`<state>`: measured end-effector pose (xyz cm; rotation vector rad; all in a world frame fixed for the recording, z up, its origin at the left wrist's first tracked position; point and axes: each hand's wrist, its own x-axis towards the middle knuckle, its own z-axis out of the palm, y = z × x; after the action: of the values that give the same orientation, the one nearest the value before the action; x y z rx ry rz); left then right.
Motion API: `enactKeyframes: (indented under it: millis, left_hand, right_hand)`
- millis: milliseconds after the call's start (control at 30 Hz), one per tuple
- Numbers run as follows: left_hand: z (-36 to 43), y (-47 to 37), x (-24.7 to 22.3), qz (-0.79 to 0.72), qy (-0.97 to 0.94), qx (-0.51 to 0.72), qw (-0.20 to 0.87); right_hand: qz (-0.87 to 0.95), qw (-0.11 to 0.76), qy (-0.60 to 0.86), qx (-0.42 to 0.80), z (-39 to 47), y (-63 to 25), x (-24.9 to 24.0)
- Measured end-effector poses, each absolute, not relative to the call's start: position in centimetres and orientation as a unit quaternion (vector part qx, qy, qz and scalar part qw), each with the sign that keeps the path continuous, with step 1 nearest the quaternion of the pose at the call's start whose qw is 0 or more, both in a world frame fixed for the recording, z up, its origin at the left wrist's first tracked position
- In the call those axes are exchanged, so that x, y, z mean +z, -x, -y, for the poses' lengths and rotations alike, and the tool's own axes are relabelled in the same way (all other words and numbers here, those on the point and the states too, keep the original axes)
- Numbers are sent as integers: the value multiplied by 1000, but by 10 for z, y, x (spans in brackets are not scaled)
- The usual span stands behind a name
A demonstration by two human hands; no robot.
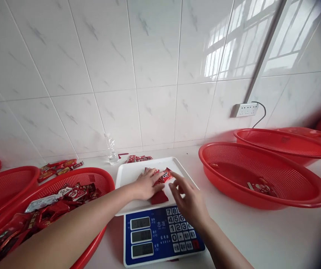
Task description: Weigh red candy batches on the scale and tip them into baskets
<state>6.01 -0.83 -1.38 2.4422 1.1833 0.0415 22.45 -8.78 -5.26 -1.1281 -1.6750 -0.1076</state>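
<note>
A blue and white weighing scale (160,236) with a white tray (180,167) stands in front of me. Red snack packets (164,175) lie in a small pile on the tray, together with a plain dark-red piece (159,197). My left hand (148,184) rests over the pile, fingers stretched out and partly covering the packets. At the pile's right side is my right hand (188,198), its fingers bent but apart, with nothing visible between them. The figures on the scale's displays are too faint to read surely.
To the left, a red basket (108,178) holds many red packets, with another red basket (33,172) beside it. Two red baskets (303,186) stand at right. Loose packets (139,158), a clear bottle (111,149) and a power strip (246,110) are by the tiled wall.
</note>
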Motion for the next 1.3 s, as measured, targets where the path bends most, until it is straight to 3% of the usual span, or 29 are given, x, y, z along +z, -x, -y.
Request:
enactKeyframes:
  millis: [100, 233, 367, 767, 967, 1100, 1300]
  left_hand:
    - [1, -51, -4, -429, -874, 42, 223]
    - [-5, -26, 17, -443, -869, 28, 218]
    - [-1, -5, 22, -500, -842, -2, 203]
    - [9, -20, -3, -471, -831, 153, 251]
    - [8, -13, -6, -535, -832, 85, 123]
    - [5, -7, -11, -545, -830, 50, 112]
    - [-5, -16, -15, -588, -797, 98, 97]
  right_hand:
    - [760, 458, 459, -33, 88, -222, -47]
    - [826, 406, 390, 3, 92, -217, -42]
    - [828, 376, 415, 30, 90, -215, -44]
    - [786, 366, 495, 53, 85, -218, -52]
    - [786, 369, 493, 54, 84, -219, -53]
    - [782, 375, 496, 33, 85, -218, -51]
    - [779, 382, 496, 21, 86, -217, -50]
